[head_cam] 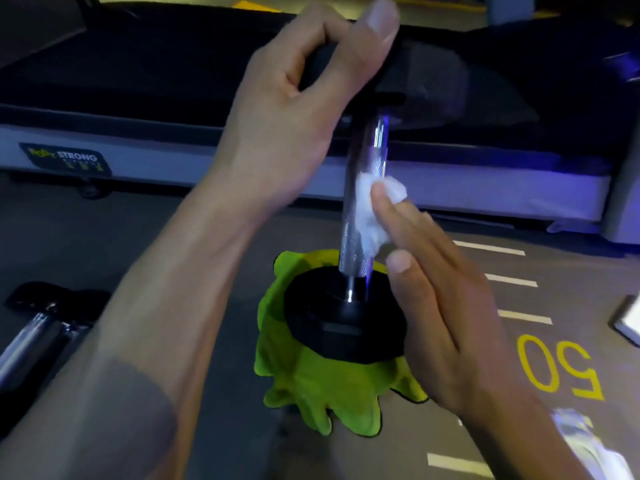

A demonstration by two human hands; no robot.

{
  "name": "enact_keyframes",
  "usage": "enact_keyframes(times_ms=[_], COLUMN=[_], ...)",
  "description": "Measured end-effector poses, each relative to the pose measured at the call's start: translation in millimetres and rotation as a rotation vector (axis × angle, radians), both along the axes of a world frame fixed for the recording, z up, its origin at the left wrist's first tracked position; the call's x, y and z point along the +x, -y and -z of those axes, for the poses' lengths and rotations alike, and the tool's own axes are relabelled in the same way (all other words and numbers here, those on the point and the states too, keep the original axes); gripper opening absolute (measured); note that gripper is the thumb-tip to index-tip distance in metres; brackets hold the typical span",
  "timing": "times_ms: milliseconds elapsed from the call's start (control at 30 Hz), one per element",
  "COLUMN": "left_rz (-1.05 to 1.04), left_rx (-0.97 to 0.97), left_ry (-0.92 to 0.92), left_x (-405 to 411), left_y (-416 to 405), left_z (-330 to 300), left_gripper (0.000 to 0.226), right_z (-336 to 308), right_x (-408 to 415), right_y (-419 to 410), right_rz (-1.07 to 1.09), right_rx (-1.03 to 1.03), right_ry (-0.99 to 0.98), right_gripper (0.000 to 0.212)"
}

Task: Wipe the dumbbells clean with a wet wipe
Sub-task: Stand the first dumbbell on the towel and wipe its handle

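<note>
— Chrome under which hand?
— The right hand point(446, 306), fingers straight, pressed a wet wipe point(372, 209) to the upright dumbbell point(363, 209)'s handle; the left hand point(298, 109) gripped its top head.
— Around it?
— Its base stood on a green cloth point(311, 386), floor point(104, 244) open leftward, a treadmill point(173, 133) edge behind.

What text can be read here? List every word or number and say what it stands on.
"STRONG": on the dark label on the treadmill's side rail. The yellow word before it and the small line below are too blurred to read.
"50": painted yellow on the floor, upside down from this view.
Nothing readable shows on the dumbbell or the wipe.
</note>
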State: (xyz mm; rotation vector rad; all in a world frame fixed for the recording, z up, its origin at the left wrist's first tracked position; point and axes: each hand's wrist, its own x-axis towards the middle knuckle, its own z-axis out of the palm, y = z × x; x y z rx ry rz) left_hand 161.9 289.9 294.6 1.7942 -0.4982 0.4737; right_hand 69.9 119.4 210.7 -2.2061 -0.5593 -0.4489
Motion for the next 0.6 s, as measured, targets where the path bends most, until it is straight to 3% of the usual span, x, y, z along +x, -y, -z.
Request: enact_keyframes(times_ms=[233, 333, 400, 467, 533, 600], left_rz=[-0.077, -0.099, -0.113, -0.119, -0.11, -0.08], left_rx=[-0.03, -0.02, -0.008, 0.004, 0.014, 0.013], left_ry=[-0.03, -0.033, -0.035, -0.039, -0.044, -0.044], left_x=[-14, -24, -29, -36, -43, -50], left_y=[-20, -27, -26, -24, -22, -20], left_z=[-1, 0, 2, 3, 1, -2], left_gripper=[0.031, 0.048, 0.052, 0.04, 0.03, 0.029], right_z=[2, -12, -19, -18, -16, -13], right_x=[-36, -46, -48, -48, -47, -45], right_y=[11, 0, -15, -27, -24, -8], right_rz=[-0.003, 0.062, 0.1, 0.117, 0.094, 0.05], right_rx=[-0.314, -0.383, -0.464, -0.617, -0.589, -0.338], right_ry=[0.015, 0.055, -0.053, -0.104, -0.11, -0.202], right_gripper=[0.051, 0.046, 0.055, 0.066, 0.066, 0.057])
